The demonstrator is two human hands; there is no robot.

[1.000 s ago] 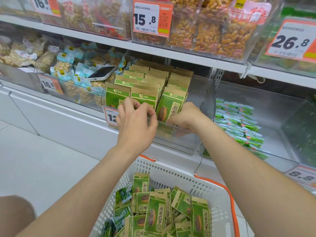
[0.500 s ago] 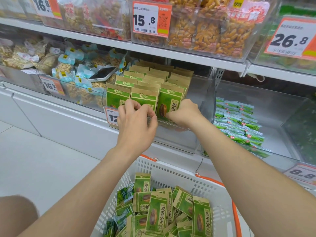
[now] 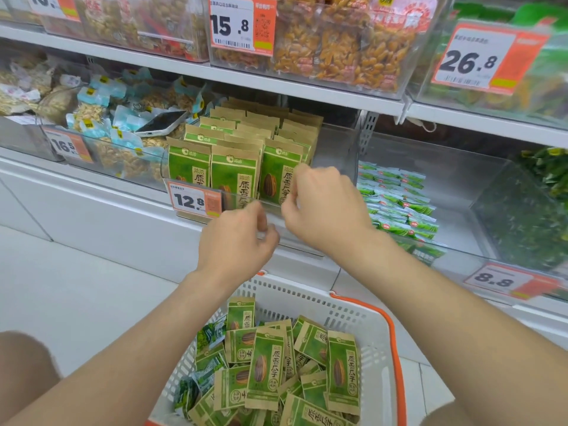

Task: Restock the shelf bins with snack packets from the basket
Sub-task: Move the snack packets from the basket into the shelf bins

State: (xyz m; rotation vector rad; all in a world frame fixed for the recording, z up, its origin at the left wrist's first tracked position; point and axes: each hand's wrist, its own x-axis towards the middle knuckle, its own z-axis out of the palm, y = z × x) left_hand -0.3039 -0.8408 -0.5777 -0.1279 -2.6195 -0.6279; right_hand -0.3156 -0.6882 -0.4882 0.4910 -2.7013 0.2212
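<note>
Change: both hands have drawn back from the front row of sunflower seed packets [image 3: 233,176], which stands upright in the bin [image 3: 335,149], frame centre.
Meaning: batch looks seated; basket [image 3: 362,318] below holds plenty more.
Left hand [image 3: 236,238]: loosely curled, empty.
Right hand [image 3: 322,204]: curled beside the right front packet; pinching or not, cannot tell.
Writing: packets 原香瓜子; bin price tag [image 3: 189,199] 12.8; upper tag [image 3: 242,24] 15.8.

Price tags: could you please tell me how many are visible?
6: upper shelf, cropped 16 tag, 15.8 tag, 26.8 tag; lower shelf, 16.5 tag, 12.8 tag, 8.8 tag. Others may be hidden.
</note>
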